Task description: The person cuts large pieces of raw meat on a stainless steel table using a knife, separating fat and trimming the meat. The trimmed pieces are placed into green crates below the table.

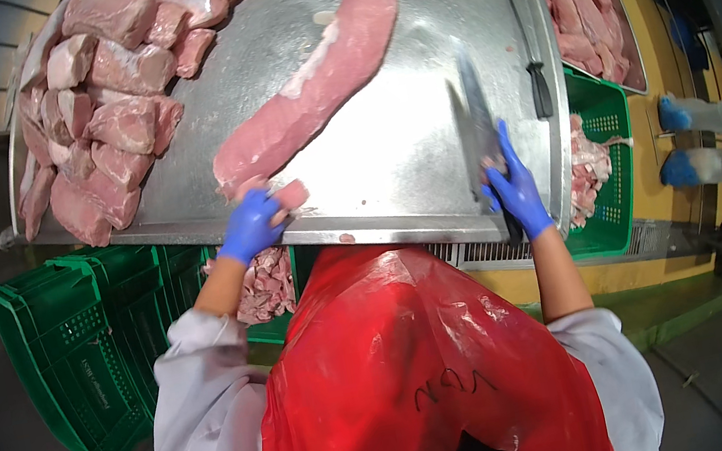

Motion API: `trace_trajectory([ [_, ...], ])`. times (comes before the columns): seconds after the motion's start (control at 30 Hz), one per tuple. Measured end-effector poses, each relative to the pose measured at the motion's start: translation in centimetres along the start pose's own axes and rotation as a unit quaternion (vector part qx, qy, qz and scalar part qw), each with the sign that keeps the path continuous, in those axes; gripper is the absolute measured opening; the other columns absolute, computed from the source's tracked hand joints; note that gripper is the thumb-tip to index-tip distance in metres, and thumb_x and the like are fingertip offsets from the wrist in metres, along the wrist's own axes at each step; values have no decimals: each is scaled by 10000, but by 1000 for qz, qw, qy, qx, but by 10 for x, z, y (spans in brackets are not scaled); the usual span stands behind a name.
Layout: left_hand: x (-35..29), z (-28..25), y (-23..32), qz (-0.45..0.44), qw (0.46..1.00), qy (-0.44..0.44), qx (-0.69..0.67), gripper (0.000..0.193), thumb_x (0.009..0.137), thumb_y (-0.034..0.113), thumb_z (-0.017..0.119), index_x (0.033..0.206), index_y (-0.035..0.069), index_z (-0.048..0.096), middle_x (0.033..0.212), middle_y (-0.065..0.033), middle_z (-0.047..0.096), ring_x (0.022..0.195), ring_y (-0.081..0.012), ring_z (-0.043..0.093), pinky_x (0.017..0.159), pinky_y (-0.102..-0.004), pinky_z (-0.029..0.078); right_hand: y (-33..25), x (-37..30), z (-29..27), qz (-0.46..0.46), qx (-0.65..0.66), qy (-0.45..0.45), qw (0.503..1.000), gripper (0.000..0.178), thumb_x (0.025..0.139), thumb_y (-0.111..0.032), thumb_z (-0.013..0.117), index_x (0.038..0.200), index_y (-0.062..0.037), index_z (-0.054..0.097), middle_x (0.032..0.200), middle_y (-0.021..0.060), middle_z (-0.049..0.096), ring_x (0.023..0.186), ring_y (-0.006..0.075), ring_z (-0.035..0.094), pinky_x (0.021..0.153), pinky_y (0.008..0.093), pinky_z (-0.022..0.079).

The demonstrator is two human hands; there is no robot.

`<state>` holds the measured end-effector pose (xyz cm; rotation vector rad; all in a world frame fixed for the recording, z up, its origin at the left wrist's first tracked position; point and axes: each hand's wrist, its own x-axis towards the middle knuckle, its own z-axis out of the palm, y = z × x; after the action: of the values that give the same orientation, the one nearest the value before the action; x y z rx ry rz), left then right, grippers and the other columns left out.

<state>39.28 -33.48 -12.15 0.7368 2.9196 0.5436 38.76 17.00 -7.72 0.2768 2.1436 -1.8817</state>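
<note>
A long pink piece of boneless meat, like a pork loin (325, 93), lies slantwise across the steel table (424, 143). At its near left end is my left hand (252, 225) in a blue glove, its fingers closed on a small meat piece (290, 195) by the table's front edge. My right hand (515, 188), also blue-gloved, grips a knife (475, 96) near the right side. Its blade points away from me above the steel, apart from the meat, and the dark handle shows below the hand.
Cut meat chunks (115, 123) are heaped at the table's left. A second knife (538, 86) with a black handle lies along the right edge. Beyond that edge are a metal tray of meat (578, 8) and a green crate (618, 182) with scraps. More green crates (65, 342) stand below left.
</note>
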Motion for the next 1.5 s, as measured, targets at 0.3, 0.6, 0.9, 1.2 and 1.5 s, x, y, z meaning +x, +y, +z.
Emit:
trace_trajectory([
  [0.3, -176, -95, -85, -198, 957, -185, 103, 336, 777, 242, 761, 1048, 65, 671, 1067, -179, 620, 1025, -384, 611, 862, -471, 535, -119, 276, 161, -33, -149, -37, 988, 766, 1006, -257, 629, 1636, -277, 194, 761, 92, 677, 605, 121, 624, 603, 298, 537],
  [0.6, 101, -19, -95, -108, 963, 191, -155, 544, 843, 435, 708, 1180, 9, 674, 1145, -226, 672, 1099, -407, 620, 984, -479, 485, -66, 340, 166, -88, -454, 167, 871, 689, 993, -296, 532, 1611, -236, 234, 1225, 313, 644, 1129, 464, 628, 964, 496, 504],
  [0.9, 288, -31, -29, -125, 967, -21, -221, 534, 776, 475, 748, 1069, 31, 712, 993, -214, 717, 905, -334, 707, 850, -403, 547, -47, 260, 148, 11, -341, 201, 918, 743, 996, -251, 546, 1635, -212, 169, 844, 243, 723, 620, 284, 717, 602, 412, 583],
  [1.2, 353, 36, 3, -134, 958, -23, -251, 273, 855, 285, 701, 831, 13, 706, 803, -213, 697, 741, -343, 684, 713, -421, 529, -60, 220, 146, 40, -176, 183, 966, 786, 978, -195, 517, 1638, -168, 90, 833, 290, 706, 625, 355, 716, 619, 447, 595],
  [1.5, 339, 2, 34, -109, 976, 37, -184, 198, 884, 205, 640, 887, 14, 691, 902, -263, 689, 876, -441, 670, 805, -504, 529, -88, 266, 110, -54, -325, -19, 944, 647, 1000, -254, 585, 1594, -329, 339, 913, 113, 672, 628, 165, 622, 654, 317, 552],
])
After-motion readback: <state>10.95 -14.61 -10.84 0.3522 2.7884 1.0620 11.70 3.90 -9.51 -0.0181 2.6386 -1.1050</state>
